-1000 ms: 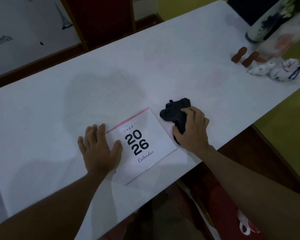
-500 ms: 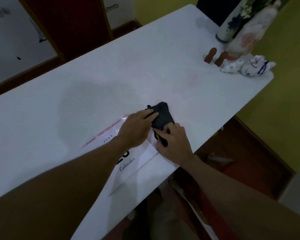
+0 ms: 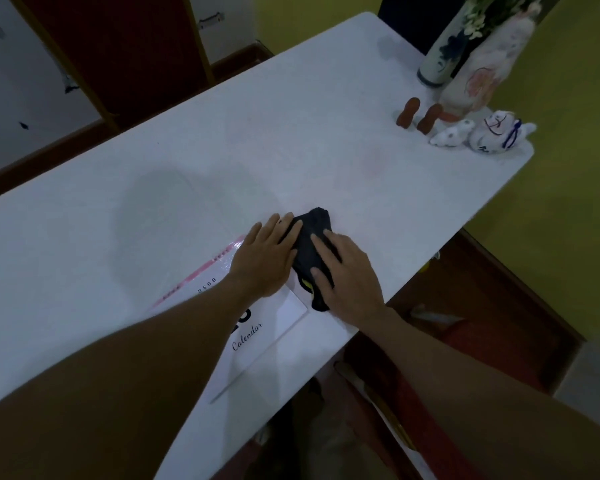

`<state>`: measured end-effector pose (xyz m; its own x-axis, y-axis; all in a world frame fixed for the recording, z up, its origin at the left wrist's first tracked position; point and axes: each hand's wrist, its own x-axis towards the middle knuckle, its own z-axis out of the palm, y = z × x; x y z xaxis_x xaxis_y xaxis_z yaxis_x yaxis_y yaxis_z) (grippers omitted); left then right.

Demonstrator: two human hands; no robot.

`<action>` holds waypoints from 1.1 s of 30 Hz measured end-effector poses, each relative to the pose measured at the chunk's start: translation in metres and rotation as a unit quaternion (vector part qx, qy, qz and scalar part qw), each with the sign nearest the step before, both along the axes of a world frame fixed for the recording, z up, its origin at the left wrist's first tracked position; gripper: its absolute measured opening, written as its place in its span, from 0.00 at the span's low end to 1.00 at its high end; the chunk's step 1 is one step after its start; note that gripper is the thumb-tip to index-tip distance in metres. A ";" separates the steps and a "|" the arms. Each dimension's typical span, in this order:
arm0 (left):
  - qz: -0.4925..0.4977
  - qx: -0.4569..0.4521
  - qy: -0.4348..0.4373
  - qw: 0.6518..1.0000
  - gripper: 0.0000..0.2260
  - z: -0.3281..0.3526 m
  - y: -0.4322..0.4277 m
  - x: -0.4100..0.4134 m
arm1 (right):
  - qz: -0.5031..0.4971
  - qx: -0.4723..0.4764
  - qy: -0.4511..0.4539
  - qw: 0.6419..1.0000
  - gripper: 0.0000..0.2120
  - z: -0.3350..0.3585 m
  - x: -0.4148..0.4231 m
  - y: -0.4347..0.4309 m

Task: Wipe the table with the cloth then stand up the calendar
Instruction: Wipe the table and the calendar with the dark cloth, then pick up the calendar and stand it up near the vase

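Note:
A black cloth [image 3: 311,242] lies bunched on the white table [image 3: 222,161], near its front edge. My right hand [image 3: 347,271] presses down on the cloth's right side with its fingers spread over it. My left hand [image 3: 267,256] rests flat beside it, fingertips touching the cloth's left edge. The white calendar [image 3: 278,315] with a pink top strip lies flat on the table, largely covered by my left forearm; only "Calendar" and part of the digits show.
At the table's far right end stand two tall painted vases [image 3: 440,53], two small brown figures [image 3: 408,112] and a white cat figurine [image 3: 492,133]. A dark red door [image 3: 125,46] is behind the table. Yellow floor [image 3: 568,168] lies to the right.
My left hand left the calendar's left edge, crossed over the calendar and reached the cloth. My right hand stayed on the cloth. The view shifted right.

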<state>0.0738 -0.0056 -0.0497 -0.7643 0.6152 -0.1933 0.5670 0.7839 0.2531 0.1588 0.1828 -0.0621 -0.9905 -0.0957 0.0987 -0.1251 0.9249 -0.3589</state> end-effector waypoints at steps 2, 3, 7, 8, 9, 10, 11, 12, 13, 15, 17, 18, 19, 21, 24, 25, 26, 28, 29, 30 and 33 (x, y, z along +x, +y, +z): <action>-0.004 -0.033 -0.007 0.999 0.26 -0.002 0.000 0.000 | 0.016 0.037 -0.050 0.998 0.27 -0.006 0.004 -0.003; -0.009 -0.043 -0.007 0.999 0.26 -0.002 0.000 0.000 | 0.019 0.046 -0.062 0.997 0.27 -0.008 0.006 -0.004; -0.018 -0.072 -0.012 0.997 0.27 0.005 0.001 -0.004 | 0.024 0.050 -0.091 0.994 0.27 -0.001 0.003 -0.004; -0.016 -0.072 -0.014 0.997 0.27 0.008 0.001 -0.005 | 0.020 0.048 -0.089 0.995 0.27 0.002 0.002 -0.004; -0.009 -0.066 -0.015 0.998 0.27 0.012 0.000 -0.005 | 0.014 0.042 -0.080 0.996 0.26 0.007 0.001 -0.006; 0.004 -0.053 -0.016 0.998 0.28 0.016 -0.003 -0.004 | 0.012 0.032 -0.064 0.997 0.26 0.011 0.000 -0.010; 0.025 -0.037 -0.015 0.999 0.28 0.020 -0.008 -0.002 | 0.013 0.017 -0.044 0.999 0.24 0.016 -0.001 -0.015; 0.047 -0.020 -0.014 0.999 0.28 0.024 -0.014 0.001 | 0.018 0.001 -0.022 1.000 0.22 0.022 -0.003 -0.021; 0.068 -0.008 -0.015 0.998 0.27 0.027 -0.023 0.004 | 0.025 -0.015 -0.004 1.000 0.20 0.027 -0.005 -0.028; 0.106 0.000 -0.018 0.994 0.27 0.033 -0.043 0.014 | 0.048 -0.033 -0.003 0.998 0.17 0.040 -0.011 -0.044; 0.149 0.002 -0.019 0.989 0.27 0.037 -0.065 0.026 | 0.083 -0.028 -0.037 0.995 0.17 0.049 -0.015 -0.058; 0.175 0.001 -0.022 0.984 0.27 0.039 -0.076 0.034 | 0.095 -0.025 -0.064 0.993 0.18 0.051 -0.015 -0.065; 0.200 0.001 -0.026 0.979 0.28 0.041 -0.087 0.043 | 0.095 -0.025 -0.095 0.991 0.19 0.052 -0.015 -0.072; 0.249 -0.003 -0.035 0.968 0.28 0.041 -0.106 0.063 | 0.067 -0.015 -0.149 0.987 0.24 0.051 -0.012 -0.083; 0.317 -0.001 -0.050 0.947 0.27 0.037 -0.132 0.096 | 0.027 0.042 -0.197 0.979 0.29 0.048 -0.008 -0.101; 0.337 -0.003 -0.051 0.940 0.26 0.034 -0.139 0.107 | 0.018 0.051 -0.209 0.976 0.30 0.046 -0.007 -0.107; 0.359 -0.005 -0.052 0.932 0.27 0.032 -0.145 0.117 | 0.004 0.049 -0.221 0.974 0.30 0.045 -0.007 -0.111; 0.413 0.006 -0.070 0.908 0.29 0.028 -0.154 0.136 | -0.036 0.015 -0.245 0.969 0.33 0.043 -0.008 -0.117; 0.434 0.023 -0.086 0.896 0.29 0.026 -0.155 0.143 | -0.054 -0.007 -0.256 0.965 0.35 0.042 -0.009 -0.118; 0.446 0.046 -0.104 0.888 0.28 0.023 -0.156 0.147 | -0.068 -0.024 -0.264 0.962 0.36 0.042 -0.009 -0.120; 0.456 0.117 -0.154 0.869 0.27 0.022 -0.154 0.151 | -0.095 -0.066 -0.266 0.957 0.33 0.044 -0.010 -0.122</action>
<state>0.2253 -0.1594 -0.0281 -0.8891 -0.1683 -0.4257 -0.3850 0.7779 0.4965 0.1486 0.0606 -0.0181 -0.9020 0.0697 -0.4261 0.2739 0.8554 -0.4397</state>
